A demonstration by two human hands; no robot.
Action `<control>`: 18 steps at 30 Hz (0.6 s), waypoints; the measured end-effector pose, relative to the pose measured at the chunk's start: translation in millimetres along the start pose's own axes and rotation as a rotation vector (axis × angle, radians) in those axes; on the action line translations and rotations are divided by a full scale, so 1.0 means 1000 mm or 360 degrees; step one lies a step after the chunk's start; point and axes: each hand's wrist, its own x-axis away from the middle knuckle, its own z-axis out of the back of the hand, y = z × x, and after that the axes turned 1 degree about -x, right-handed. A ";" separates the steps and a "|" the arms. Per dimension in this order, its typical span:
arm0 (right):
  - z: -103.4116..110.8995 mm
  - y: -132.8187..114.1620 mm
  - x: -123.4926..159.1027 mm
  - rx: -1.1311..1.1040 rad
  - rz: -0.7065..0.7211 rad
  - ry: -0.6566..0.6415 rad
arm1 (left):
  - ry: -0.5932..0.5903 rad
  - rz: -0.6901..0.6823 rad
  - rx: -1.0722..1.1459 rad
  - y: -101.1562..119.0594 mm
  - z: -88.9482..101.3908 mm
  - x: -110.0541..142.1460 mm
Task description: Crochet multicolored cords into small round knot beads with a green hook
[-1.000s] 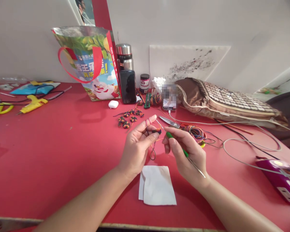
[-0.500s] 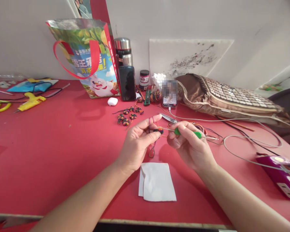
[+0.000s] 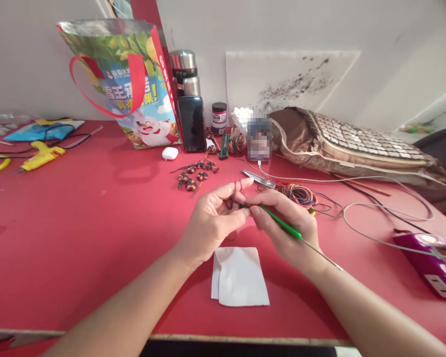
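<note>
Between thumb and fingers, my left hand [image 3: 215,215] pinches a small dark crochet piece [image 3: 242,205], mostly covered by the fingertips. Reddish yarn [image 3: 238,186] loops around its raised index finger, and a thin loop of cord dangles below. My right hand [image 3: 290,218] is closed on a green-handled crochet hook [image 3: 282,223]; its far metal end points down to the right over the wrist. The working tip is hidden where both hands' fingers meet at the piece. Beyond the left hand lie several multicoloured crocheted pieces [image 3: 191,185].
Scissors [image 3: 260,179] and a bundle of multicoloured cord [image 3: 299,194] lie beyond my right hand. A folded white tissue [image 3: 241,277] is nearest me. A propped phone [image 3: 259,139], a shopping bag [image 3: 134,89] and a sequined bag [image 3: 371,144] line the back. A purple power strip [image 3: 423,263] sits right.
My right hand has moved left against the left fingertips. The hook's handle has tilted, its outer end now lower and pointing down to the right. The view has shifted slightly.
</note>
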 end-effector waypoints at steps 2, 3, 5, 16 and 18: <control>-0.001 -0.002 0.000 0.0036 -0.0029 0.0044 | 0.0004 -0.0020 -0.0008 0.001 -0.001 0.001; -0.001 -0.002 0.001 0.0033 -0.0056 0.0081 | 0.0023 -0.0021 -0.0006 0.001 -0.001 0.001; -0.003 -0.004 0.002 -0.0015 -0.0119 0.0150 | 0.0061 -0.0028 -0.0013 0.000 -0.001 0.002; 0.002 -0.004 -0.001 0.0221 0.0005 0.0099 | 0.0115 -0.0224 -0.0185 0.003 -0.002 0.001; -0.001 -0.002 0.001 0.0326 0.0024 0.0157 | 0.0128 -0.0242 -0.0193 0.002 -0.004 0.002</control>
